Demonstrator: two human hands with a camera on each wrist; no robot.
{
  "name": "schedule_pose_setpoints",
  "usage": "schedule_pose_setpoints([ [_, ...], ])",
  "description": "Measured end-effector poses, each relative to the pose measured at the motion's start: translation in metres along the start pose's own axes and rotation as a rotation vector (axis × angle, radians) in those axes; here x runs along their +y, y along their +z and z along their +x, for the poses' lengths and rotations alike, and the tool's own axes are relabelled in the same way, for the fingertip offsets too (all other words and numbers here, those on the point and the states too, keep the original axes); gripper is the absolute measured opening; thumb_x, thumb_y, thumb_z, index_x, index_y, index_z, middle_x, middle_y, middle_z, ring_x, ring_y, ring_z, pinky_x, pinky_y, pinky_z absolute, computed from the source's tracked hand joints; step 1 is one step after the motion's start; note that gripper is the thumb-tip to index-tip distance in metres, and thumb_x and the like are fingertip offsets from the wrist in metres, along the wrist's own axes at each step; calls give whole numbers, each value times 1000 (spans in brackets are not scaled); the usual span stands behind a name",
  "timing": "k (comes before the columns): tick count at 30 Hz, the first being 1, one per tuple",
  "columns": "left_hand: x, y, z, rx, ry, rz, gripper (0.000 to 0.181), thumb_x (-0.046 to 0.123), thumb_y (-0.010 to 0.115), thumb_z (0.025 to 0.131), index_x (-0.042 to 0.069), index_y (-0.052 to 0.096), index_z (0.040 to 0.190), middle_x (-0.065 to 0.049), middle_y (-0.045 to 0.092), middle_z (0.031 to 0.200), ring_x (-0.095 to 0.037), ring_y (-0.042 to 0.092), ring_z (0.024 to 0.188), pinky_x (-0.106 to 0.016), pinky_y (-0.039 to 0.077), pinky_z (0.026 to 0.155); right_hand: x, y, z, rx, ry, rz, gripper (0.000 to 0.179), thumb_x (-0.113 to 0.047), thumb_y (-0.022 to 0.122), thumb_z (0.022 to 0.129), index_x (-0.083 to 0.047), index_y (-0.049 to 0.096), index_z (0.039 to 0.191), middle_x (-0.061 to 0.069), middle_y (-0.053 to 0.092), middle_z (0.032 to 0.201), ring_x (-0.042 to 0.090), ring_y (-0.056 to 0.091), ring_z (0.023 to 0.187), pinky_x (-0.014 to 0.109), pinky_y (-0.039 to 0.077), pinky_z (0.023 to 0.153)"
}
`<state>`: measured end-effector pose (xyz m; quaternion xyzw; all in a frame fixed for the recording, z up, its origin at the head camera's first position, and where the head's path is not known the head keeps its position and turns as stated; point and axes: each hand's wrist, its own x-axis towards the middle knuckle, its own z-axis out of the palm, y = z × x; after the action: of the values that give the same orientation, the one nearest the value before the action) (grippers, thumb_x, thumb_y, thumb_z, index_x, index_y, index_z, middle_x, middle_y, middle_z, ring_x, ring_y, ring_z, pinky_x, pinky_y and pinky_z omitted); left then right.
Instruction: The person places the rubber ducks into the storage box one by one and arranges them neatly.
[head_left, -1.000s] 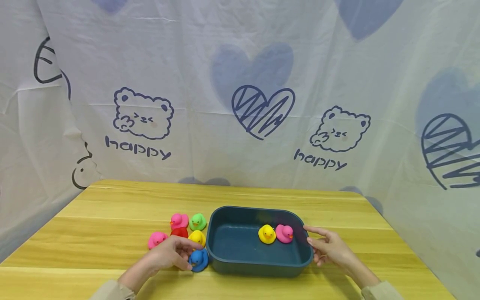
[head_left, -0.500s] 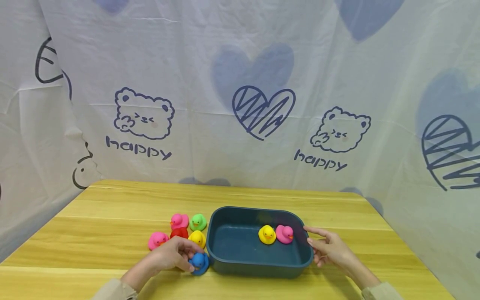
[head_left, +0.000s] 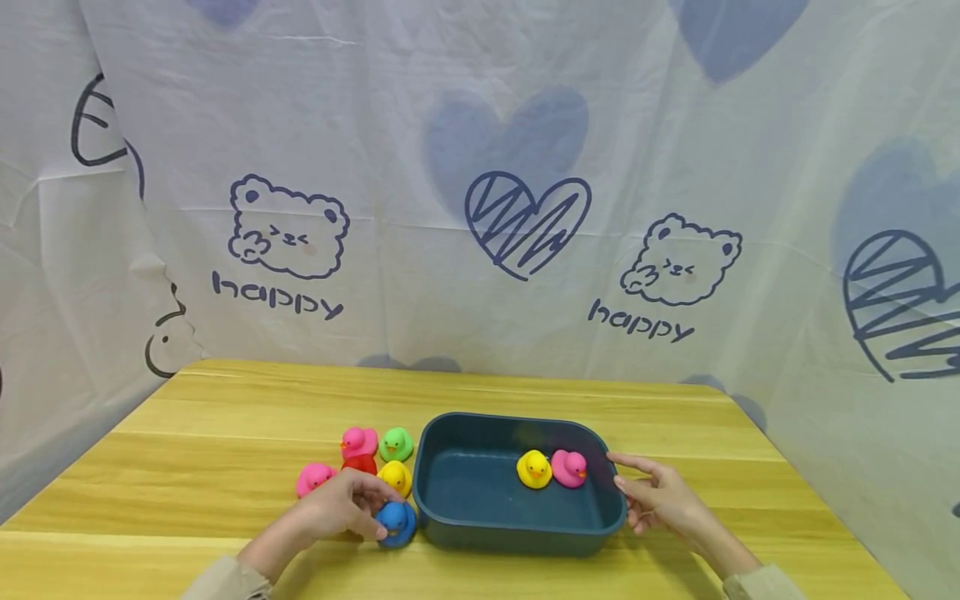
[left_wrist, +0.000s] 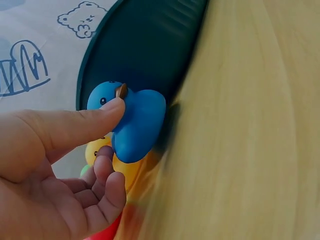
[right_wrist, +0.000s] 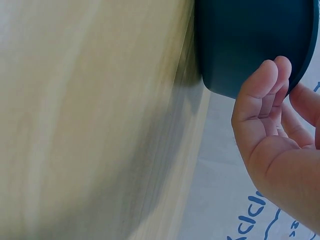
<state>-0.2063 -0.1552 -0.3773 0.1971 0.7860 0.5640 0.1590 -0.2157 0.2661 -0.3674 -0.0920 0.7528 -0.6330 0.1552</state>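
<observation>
My left hand (head_left: 341, 504) pinches a blue rubber duck (head_left: 395, 523) just outside the near left corner of a dark teal plastic bin (head_left: 517, 540). In the left wrist view the thumb lies across the front of the blue duck (left_wrist: 142, 122), below its beak, and the other fingers curl behind. At the bin's right end my right hand (head_left: 663, 500) touches the wall with its fingertips, the index finger up at the rim. The right wrist view shows fingertips (right_wrist: 269, 72) against the bin's outer wall (right_wrist: 240, 40). Inside the bin sit a yellow duck (head_left: 534, 470) and a pink duck (head_left: 569, 469).
Left of the bin, several more ducks stand close together: pink (head_left: 359, 442), green (head_left: 396, 445), red (head_left: 359, 463), yellow (head_left: 395, 477) and another pink duck (head_left: 315, 479). All rest on a wood-grain table (head_left: 247, 408) before a printed white cloth (head_left: 405, 275).
The blue duck has shifted slightly toward me, then slightly left, moving with my left hand. My right hand, the bin and the other ducks have stayed in place.
</observation>
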Motion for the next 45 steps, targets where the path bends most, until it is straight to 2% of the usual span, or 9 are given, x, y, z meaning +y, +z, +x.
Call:
schedule_pose_setpoints([
  [4, 2, -2, -2, 24, 5, 7, 35, -5, 74, 66, -9, 63, 99, -3, 56, 74, -16, 46, 65, -22, 42, 56, 0, 0, 0, -2, -3, -1, 60, -18, 53, 91, 8, 24, 136, 2, 55, 59, 9, 53, 48, 23, 47, 46],
  [11, 7, -4, -7, 42, -11, -32, 35, -3, 71, 70, -11, 59, 102, -8, 61, 89, -20, 55, 77, -30, 49, 64, -1, 0, 0, -2, -2, -2, 60, -18, 53, 90, 8, 24, 136, 2, 55, 60, 9, 53, 48, 23, 47, 47],
  [18, 9, -6, -10, 98, -51, -83, 36, -3, 70, 70, -11, 57, 103, -8, 57, 93, -17, 55, 66, -33, 50, 60, -1, 1, -1, -8, -2, 4, 60, -18, 53, 91, 8, 24, 136, 2, 55, 60, 9, 53, 48, 22, 47, 47],
  [28, 13, -9, -9, 44, -32, -206, 40, -1, 67, 74, -12, 50, 109, -12, 54, 98, -20, 52, 79, -29, 46, 65, -1, 0, -1, -6, -1, 1, 60, -19, 53, 91, 7, 24, 136, 2, 55, 60, 9, 53, 48, 23, 47, 47],
  [36, 19, -7, -3, 62, -24, -265, 37, -1, 63, 77, -10, 48, 109, -16, 50, 103, -21, 54, 83, -37, 47, 75, 0, 0, 0, -6, 0, 3, 59, -18, 52, 91, 8, 23, 136, 1, 54, 60, 9, 53, 48, 22, 47, 47],
  [45, 30, -5, 6, 56, -10, -320, 33, -4, 61, 78, -9, 48, 108, -17, 50, 100, -21, 53, 81, -29, 46, 69, 0, -1, 1, -14, -15, 14, 59, -16, 53, 91, 9, 24, 136, 3, 53, 62, 8, 53, 49, 22, 47, 48],
])
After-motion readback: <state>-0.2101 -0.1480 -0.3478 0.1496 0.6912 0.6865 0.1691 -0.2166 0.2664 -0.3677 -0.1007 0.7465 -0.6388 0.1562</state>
